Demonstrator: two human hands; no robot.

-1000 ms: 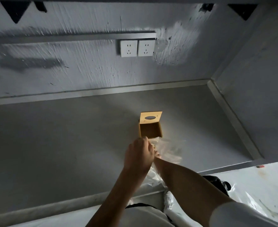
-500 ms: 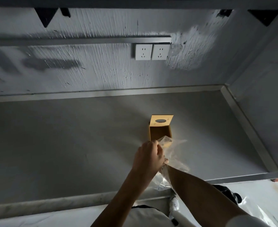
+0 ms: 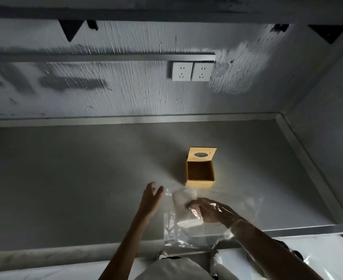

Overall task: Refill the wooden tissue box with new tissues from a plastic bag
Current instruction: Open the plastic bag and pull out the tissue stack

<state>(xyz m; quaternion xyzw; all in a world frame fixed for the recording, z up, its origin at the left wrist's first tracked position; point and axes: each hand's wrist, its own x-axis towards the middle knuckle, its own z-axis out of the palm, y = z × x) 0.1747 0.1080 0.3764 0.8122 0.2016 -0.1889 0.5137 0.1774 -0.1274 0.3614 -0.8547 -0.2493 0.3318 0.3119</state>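
Observation:
The wooden tissue box (image 3: 200, 183) stands on the grey counter, its inside dark. Its lid (image 3: 202, 154), with an oval slot, is tipped up at the back. A clear plastic bag (image 3: 178, 229) lies on the counter just in front of the box. My right hand (image 3: 209, 212) is inside the bag, fingers closed on a white stack of tissues (image 3: 183, 199) near the bag's far end. My left hand (image 3: 151, 199) hovers to the left of the bag, fingers apart, holding nothing.
The grey counter (image 3: 75, 178) has a raised metal rim at the back and right. Two white wall sockets (image 3: 191, 71) sit on the rough wall behind. Plastic sheeting (image 3: 318, 251) covers the floor below the counter's front edge.
My left hand has let go of the bag's mouth and moved left, opening. The bag now lies flat on the counter, and my right hand has reached deeper in and gripped the tissues.

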